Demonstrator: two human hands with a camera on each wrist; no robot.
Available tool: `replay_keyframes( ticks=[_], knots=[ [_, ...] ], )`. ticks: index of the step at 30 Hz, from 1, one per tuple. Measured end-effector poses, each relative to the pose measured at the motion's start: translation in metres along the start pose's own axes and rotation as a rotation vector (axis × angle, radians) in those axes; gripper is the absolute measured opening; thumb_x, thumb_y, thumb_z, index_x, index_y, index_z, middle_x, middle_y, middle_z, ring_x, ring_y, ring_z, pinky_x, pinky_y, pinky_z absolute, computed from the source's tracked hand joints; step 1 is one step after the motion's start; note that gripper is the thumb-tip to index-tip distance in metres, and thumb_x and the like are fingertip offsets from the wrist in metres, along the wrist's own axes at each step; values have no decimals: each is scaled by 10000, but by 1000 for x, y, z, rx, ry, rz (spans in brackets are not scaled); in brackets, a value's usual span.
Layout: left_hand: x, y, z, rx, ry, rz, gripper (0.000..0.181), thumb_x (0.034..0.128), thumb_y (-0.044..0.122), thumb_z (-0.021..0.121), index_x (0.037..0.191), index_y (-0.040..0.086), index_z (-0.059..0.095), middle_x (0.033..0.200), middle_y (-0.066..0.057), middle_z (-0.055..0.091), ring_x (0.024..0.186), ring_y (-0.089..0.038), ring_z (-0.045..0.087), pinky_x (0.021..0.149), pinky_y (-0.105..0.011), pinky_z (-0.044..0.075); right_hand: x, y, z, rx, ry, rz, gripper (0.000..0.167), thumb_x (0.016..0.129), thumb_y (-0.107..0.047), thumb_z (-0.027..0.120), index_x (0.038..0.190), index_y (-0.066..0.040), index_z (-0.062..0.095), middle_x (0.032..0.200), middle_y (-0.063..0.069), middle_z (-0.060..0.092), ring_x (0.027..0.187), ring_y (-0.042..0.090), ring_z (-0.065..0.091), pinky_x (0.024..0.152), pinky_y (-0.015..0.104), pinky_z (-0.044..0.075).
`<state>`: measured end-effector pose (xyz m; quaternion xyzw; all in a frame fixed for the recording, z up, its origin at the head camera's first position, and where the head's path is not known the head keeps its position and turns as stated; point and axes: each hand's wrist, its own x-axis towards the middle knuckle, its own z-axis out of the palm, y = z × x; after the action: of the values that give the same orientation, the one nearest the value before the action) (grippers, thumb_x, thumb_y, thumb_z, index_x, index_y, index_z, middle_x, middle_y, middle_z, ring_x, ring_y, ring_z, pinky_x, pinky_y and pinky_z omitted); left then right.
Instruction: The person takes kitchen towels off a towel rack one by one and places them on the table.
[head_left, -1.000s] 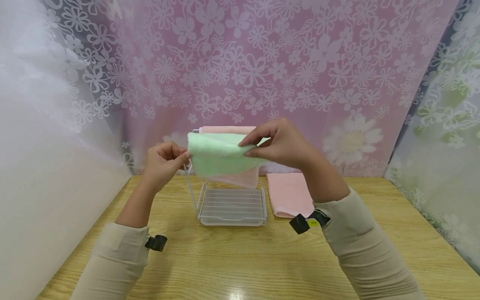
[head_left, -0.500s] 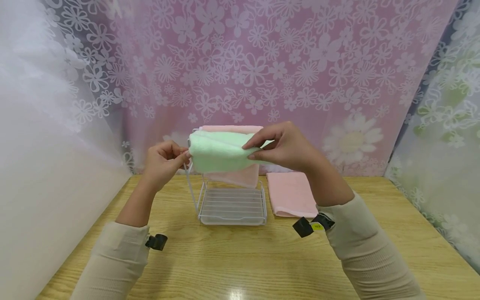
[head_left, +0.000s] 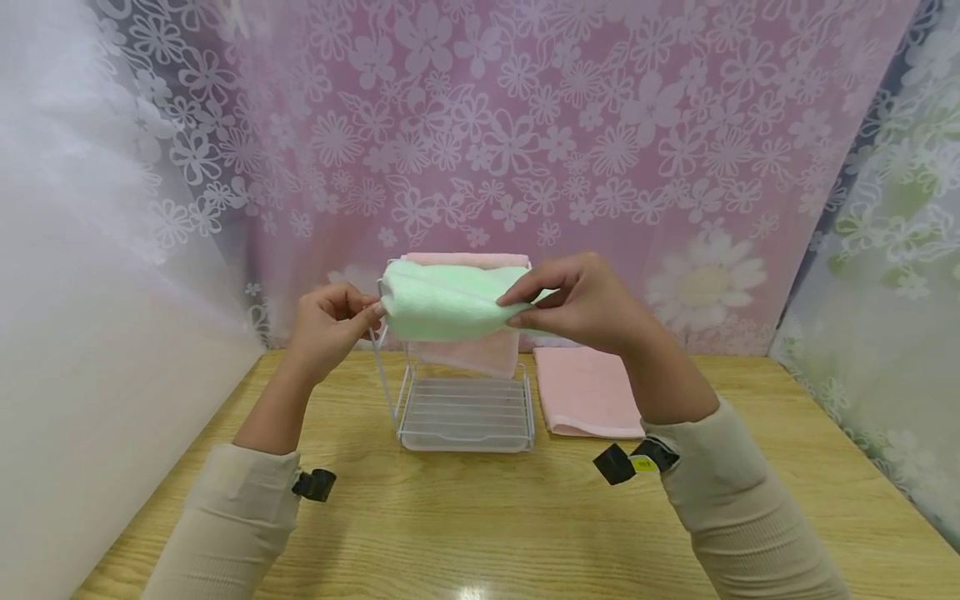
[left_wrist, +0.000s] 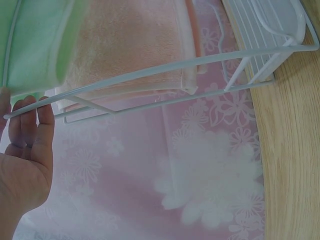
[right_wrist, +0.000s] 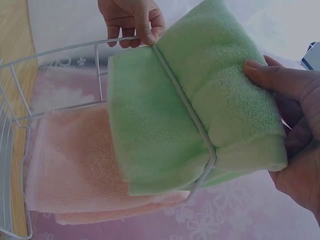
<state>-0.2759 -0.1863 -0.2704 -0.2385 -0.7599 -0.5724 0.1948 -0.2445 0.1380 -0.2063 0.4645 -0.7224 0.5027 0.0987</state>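
Note:
A white wire rack [left_wrist: 150,73] stands on the table, its upper left corner pinched between my left hand's [head_left: 330,323] thumb and fingers. A light green towel [head_left: 442,304] lies over the rack's front top bar; the right wrist view shows the bar [right_wrist: 186,100] crossing the cloth. My right hand [head_left: 596,308] pinches the towel's right part between thumb and fingers, holding it out from the bar. Behind it, a pink towel [head_left: 480,356] hangs over the rear bar, partly hidden by the green one. The rack's right upper end is hidden by cloth and hand.
The rack's low wire-and-tray base [head_left: 465,412] rests on the wooden table [head_left: 465,517]. A folded pink towel [head_left: 581,392] lies to its right, partly behind my right forearm. A pink floral curtain [head_left: 480,125] hangs close behind, with pale sheets at both sides.
My right hand has shifted slightly right and down with the green towel in its grip. The towel's lower edge has come up and more pink cloth shows. My left hand stays on the rack.

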Motion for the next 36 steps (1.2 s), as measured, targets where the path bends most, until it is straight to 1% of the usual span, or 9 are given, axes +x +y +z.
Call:
replay_keyframes(
  ticks=[6, 10, 15, 18, 23, 27, 28, 33, 36],
  knots=[
    [1, -2, 0, -13, 8, 19, 232, 908, 59, 698, 754, -86, 601, 709, -55, 670, 637, -185, 657, 621, -296, 596, -3, 2, -2, -12, -6, -21, 209, 750, 211, 713, 932, 108, 722, 918, 179, 717, 812, 213, 717, 682, 375, 603],
    [1, -3, 0, 0, 8, 21, 238, 913, 73, 696, 758, -82, 604, 727, -58, 671, 644, -176, 657, 624, -294, 594, -6, 2, -3, -14, 2, -38, 225, 744, 216, 715, 933, 95, 728, 921, 161, 722, 825, 186, 714, 671, 372, 603],
    [1, -3, 0, 10, 9, 15, 241, 914, 83, 698, 762, -80, 605, 744, -70, 671, 650, -187, 657, 631, -322, 598, -10, 3, -4, -14, 16, -71, 254, 729, 224, 723, 919, 57, 746, 909, 117, 729, 824, 150, 704, 659, 341, 603],
    [1, -3, 0, 10, 13, 17, 245, 912, 80, 699, 757, -82, 602, 743, -73, 668, 645, -176, 655, 629, -337, 599, -12, 3, -5, 2, 29, -87, 269, 718, 227, 729, 909, 39, 753, 902, 94, 731, 803, 147, 704, 645, 336, 602],
    [0, -3, 0, -11, 15, 28, 231, 907, 61, 700, 760, -88, 603, 716, -56, 660, 626, -169, 649, 616, -293, 594, -16, 3, -6, 44, 39, -85, 235, 743, 180, 745, 910, 15, 761, 906, 61, 731, 761, 171, 715, 638, 340, 602],
    [-1, 0, 1, -11, 9, 17, 239, 907, 64, 702, 761, -92, 594, 718, -28, 665, 642, -160, 656, 623, -275, 591, -21, 5, -7, 64, 35, -107, 243, 751, 196, 728, 918, 22, 758, 904, 55, 726, 751, 170, 715, 636, 344, 602],
    [-1, 0, 1, -8, 10, 12, 240, 907, 68, 703, 764, -92, 595, 722, -24, 666, 645, -158, 658, 624, -277, 592, -22, 6, -8, 67, 36, -110, 224, 758, 177, 736, 921, 25, 756, 906, 58, 724, 754, 175, 714, 637, 348, 602],
    [-1, 0, 1, -10, 12, 7, 227, 905, 67, 704, 782, -100, 609, 711, -18, 660, 636, -155, 656, 621, -284, 593, -27, 8, -10, 73, 48, -75, 165, 785, 104, 759, 935, 37, 751, 926, 65, 717, 760, 201, 711, 644, 358, 603],
    [-1, 0, 1, -14, 9, 0, 223, 907, 71, 703, 796, -101, 613, 710, -18, 660, 636, -159, 655, 624, -287, 593, -29, 9, -12, 59, 56, -64, 201, 769, 146, 748, 936, 35, 751, 939, 69, 715, 771, 205, 706, 644, 357, 604]
  ],
)
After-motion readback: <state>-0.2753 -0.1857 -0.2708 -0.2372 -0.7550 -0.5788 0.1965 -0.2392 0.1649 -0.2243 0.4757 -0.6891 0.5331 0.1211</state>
